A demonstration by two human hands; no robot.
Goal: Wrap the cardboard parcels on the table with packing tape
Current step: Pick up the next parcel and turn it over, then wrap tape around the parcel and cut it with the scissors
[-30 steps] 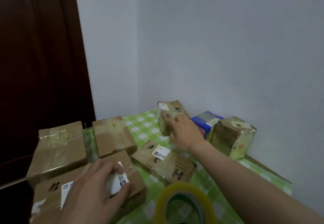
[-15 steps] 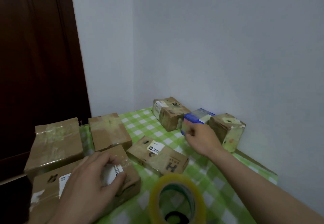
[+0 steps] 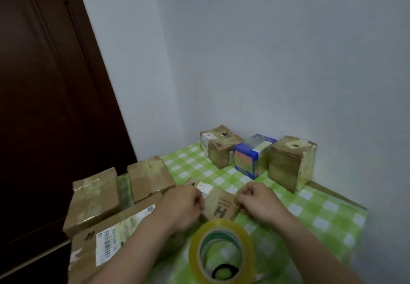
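A flat brown parcel printed with an H (image 3: 219, 203) lies in the middle of the green checked table (image 3: 315, 208). My left hand (image 3: 182, 206) grips its left side and my right hand (image 3: 257, 201) grips its right edge, fingers curled on the cardboard. A yellow-tinted roll of packing tape (image 3: 221, 250) stands on edge just in front of the parcel, nearest the camera. My forearms hide the parcel's near corners.
A large labelled box (image 3: 115, 237) lies at the near left, with two taped boxes (image 3: 95, 197) (image 3: 150, 177) behind it. By the back wall stand a brown box (image 3: 219, 146), a blue box (image 3: 250, 157) and a tall brown box (image 3: 290, 163). A dark door is left.
My left hand left the large labelled box and my right hand came back from the blue box; both now hold the H parcel. The camera tilted and shifted right.
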